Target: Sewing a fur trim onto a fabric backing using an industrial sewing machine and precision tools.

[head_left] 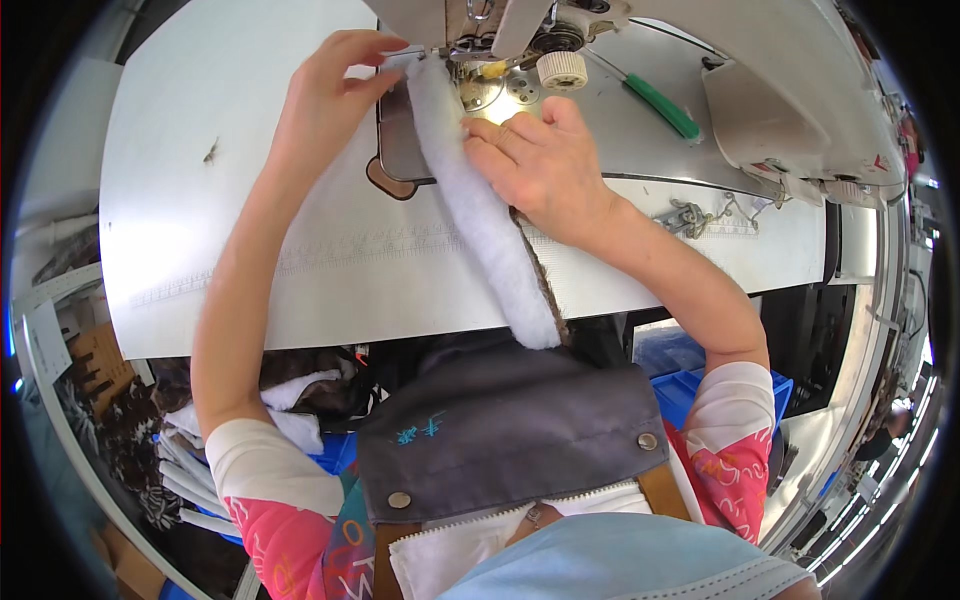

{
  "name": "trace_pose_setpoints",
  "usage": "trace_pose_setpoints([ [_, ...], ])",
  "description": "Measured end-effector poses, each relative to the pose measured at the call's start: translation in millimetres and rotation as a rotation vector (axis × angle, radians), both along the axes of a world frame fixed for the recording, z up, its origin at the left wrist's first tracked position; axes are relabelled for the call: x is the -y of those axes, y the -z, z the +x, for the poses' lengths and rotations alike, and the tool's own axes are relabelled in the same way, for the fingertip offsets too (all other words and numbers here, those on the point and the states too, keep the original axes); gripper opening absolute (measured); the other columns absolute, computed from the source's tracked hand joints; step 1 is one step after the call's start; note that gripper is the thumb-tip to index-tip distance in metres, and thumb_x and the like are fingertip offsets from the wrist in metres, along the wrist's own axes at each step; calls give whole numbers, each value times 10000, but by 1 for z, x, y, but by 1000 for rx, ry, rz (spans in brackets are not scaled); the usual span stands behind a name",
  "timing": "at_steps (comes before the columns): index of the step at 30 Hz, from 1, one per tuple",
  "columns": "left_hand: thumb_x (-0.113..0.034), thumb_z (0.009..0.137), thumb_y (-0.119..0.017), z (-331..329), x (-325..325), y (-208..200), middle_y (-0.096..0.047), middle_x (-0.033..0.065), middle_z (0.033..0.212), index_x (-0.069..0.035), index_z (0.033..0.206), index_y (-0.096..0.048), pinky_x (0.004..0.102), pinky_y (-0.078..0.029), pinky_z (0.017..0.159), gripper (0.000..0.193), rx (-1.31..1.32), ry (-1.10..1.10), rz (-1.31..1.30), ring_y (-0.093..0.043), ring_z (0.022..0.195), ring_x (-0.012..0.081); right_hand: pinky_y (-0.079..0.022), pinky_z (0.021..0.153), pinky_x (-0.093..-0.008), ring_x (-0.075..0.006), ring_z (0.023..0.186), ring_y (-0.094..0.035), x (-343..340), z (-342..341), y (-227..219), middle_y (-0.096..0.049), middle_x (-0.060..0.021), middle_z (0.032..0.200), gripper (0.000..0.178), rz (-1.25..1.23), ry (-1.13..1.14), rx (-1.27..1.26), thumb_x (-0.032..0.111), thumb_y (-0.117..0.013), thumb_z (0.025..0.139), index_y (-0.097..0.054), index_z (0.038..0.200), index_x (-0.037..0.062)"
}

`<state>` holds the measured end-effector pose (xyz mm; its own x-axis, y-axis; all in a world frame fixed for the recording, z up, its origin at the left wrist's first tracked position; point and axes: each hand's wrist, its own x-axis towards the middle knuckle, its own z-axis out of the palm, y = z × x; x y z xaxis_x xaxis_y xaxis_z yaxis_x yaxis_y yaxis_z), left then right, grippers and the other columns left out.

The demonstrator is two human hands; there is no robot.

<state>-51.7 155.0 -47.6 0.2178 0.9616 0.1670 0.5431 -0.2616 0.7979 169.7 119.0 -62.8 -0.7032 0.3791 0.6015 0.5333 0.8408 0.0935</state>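
Note:
A long white fluffy strip (468, 205) with a dark brown furry edge runs from under the sewing machine's (485, 55) needle area down over the table's front edge. My left hand (335, 95) is at the strip's far end, thumb and index finger stretched toward it with a gap between them. The thumb tip is at the strip's left side. My right hand (540, 165) is closed on the strip's right edge, just in front of the lit metal needle plate, fingers curled and thumb raised. Its fingertips are partly hidden against the fluff.
A green-handled screwdriver (660, 105) lies on the machine bed to the right. Metal chain-like parts (690, 217) rest on the white table (200, 215), which has a printed ruler scale. White and brown fleece pieces (300, 395) and a blue bin (680, 390) sit below the table.

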Motion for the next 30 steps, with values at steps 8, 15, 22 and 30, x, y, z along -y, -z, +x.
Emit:
trace_pose_setpoints([
  [8,-7,587,-648,-5,23,-2,-605,39,1069,-33,989,-627,296,-530,737,404,-508,424,671,-594,935,229,-342,654,-318,-156,647,-490,2,-14,2,-576,-21,718,104,13,66,-26,114,-598,598,-559,686,74],
  [15,-12,565,-643,-2,5,8,-607,41,994,-20,952,-621,296,-535,691,388,-427,404,710,-601,894,218,-343,668,-327,-155,664,-519,-8,-14,1,-580,-18,737,94,-3,115,-1,114,-598,611,-559,691,84],
  [22,9,562,-636,6,0,16,-605,42,988,-39,920,-614,307,-532,677,362,-368,328,722,-597,887,245,-347,671,-334,-150,663,-548,-12,-11,-1,-577,-5,726,65,-40,148,-11,114,-586,644,-552,695,92],
  [30,51,609,-593,5,-3,28,-619,26,952,-67,916,-617,320,-530,665,330,-319,279,694,-605,842,234,-350,673,-332,-143,698,-557,-15,-14,5,-579,5,722,43,-51,170,1,119,-586,661,-562,690,99],
])
